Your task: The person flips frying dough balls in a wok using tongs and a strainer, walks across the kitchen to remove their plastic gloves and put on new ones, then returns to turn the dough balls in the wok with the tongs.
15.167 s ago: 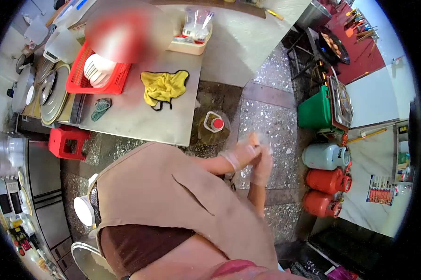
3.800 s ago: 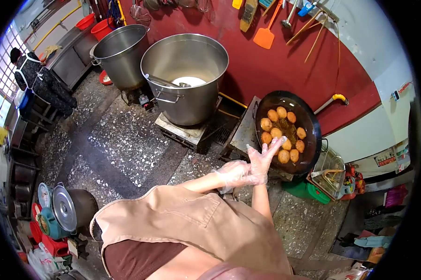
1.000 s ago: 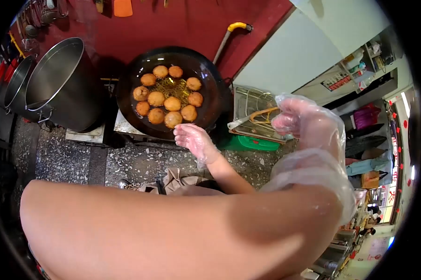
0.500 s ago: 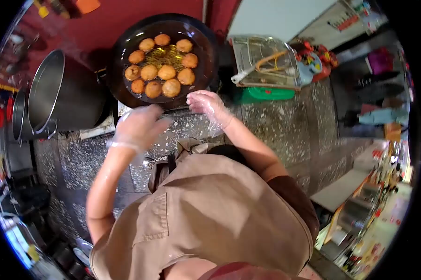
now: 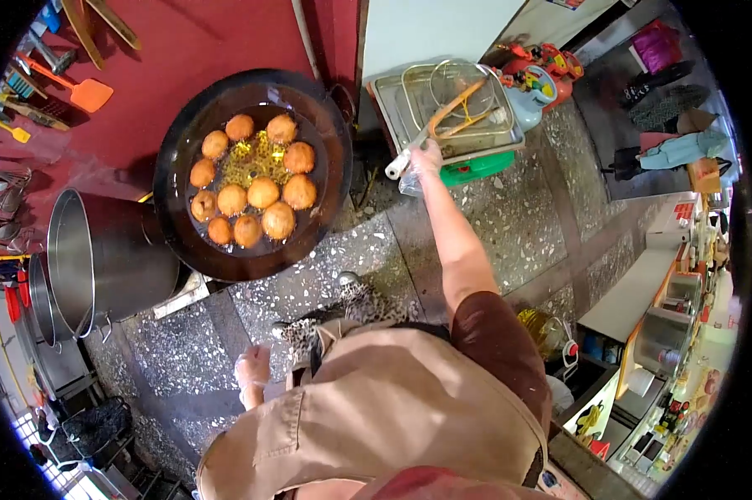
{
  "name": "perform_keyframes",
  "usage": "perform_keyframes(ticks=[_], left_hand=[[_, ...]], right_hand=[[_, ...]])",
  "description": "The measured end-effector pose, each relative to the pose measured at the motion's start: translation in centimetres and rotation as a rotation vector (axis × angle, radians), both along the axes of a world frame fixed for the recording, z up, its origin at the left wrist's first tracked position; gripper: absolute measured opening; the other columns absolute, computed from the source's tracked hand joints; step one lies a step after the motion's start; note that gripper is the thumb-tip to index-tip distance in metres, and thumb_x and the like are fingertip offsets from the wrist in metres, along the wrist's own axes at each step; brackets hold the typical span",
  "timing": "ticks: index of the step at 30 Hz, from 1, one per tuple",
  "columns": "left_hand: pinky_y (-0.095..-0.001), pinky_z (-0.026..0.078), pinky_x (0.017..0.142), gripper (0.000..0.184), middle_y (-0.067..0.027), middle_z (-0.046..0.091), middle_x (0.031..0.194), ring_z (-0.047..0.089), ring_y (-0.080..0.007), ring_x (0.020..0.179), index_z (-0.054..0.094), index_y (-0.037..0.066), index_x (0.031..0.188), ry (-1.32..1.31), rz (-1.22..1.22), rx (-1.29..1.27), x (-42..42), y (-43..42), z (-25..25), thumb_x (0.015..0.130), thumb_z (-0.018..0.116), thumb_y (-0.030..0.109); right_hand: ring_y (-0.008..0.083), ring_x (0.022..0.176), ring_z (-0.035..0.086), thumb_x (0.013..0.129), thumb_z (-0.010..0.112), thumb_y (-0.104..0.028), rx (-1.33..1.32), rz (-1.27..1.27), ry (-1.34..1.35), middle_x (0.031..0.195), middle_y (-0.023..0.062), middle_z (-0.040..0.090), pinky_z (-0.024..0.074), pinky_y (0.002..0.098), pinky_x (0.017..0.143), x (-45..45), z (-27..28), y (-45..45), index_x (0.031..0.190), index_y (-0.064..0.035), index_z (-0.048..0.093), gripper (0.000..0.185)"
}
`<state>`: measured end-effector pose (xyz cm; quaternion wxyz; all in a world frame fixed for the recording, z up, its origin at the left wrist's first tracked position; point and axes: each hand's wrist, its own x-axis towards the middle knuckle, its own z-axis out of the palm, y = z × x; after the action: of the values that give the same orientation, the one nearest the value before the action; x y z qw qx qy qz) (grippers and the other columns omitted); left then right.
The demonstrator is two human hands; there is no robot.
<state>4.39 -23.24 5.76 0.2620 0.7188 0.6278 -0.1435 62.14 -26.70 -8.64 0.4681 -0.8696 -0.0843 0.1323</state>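
Head | right hand closed around skimmer handle | left hand curled in

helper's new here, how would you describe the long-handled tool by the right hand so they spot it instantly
Find the big black wok of frying brown rounds, then look right to the metal tray above something green. The long-handled tool slants over it, its white end near the gloved right hand. Its orange-brown stretch sets it apart from the bare wire rack.
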Motion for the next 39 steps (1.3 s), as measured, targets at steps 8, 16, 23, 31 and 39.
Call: perform_keyframes(ticks=[8,16,23,31,39], left_hand=[[-0.045,0.049,0.079,0.037,-0.0189,0.066,0.093,0.063,-0.0369,0.089,0.066,0.01,0.102,0.114,-0.077,-0.109,0.2,-0.9,-1.8,0.079,0.056,0.038],[-0.0452,0.048,0.079,0.037,-0.0199,0.066,0.092,0.062,-0.0374,0.089,0.065,0.009,0.104,0.009,-0.188,-0.173,3.0,1.5,0.5,0.084,0.054,0.039],[-0.0352,0.05,0.074,0.034,-0.017,0.067,0.091,0.065,-0.0264,0.086,0.061,0.002,0.107,-0.649,-0.218,-0.103,7.2,3.9,4.1,0.089,0.058,0.031],[-0.0471,0.031,0.105,0.099,-0.0166,0.024,0.148,0.029,-0.0325,0.134,-0.004,0.017,0.148,-1.666,0.579,-0.582,3.4,5.0,5.0,0.082,0.058,0.058],[-0.0455,0.033,0.105,0.072,-0.0137,0.039,0.137,0.037,-0.0279,0.128,0.032,0.008,0.138,-1.87,0.705,-0.334,-4.7,3.0,4.0,0.085,0.059,0.048]], right_hand=[[0.0292,0.093,0.059,0.073,0.075,-0.008,0.282,-0.45,0.025,0.116,0.0208,0.055,0.0483,0.0368,0.079,10.3,-8.6,3.7,0.134,0.0045,0.033,0.075],[0.0171,0.068,0.058,0.092,0.056,-0.029,0.589,-0.69,0.144,0.081,0.0067,0.064,0.0476,0.031,0.063,3.7,-2.5,-0.1,0.103,0.0026,0.06,0.034],[0.0057,0.055,0.05,0.094,0.053,-0.027,0.657,0.048,0.233,0.07,-0.0011,0.054,0.0417,0.0202,0.05,-15.7,12.3,-1.4,0.092,-0.0045,0.056,0.022],[0.0172,0.062,0.062,0.09,0.057,-0.029,0.307,1.144,0.373,0.072,0.0097,0.063,0.0485,0.0309,0.057,-36.8,20.2,0.4,0.092,-0.0025,0.062,0.027],[0.0355,0.082,0.06,0.083,0.063,-0.027,0.165,1.64,0.066,0.091,0.0187,0.06,0.0473,0.0418,0.069,-43.4,23.4,1.7,0.091,-0.0007,0.058,0.028]])
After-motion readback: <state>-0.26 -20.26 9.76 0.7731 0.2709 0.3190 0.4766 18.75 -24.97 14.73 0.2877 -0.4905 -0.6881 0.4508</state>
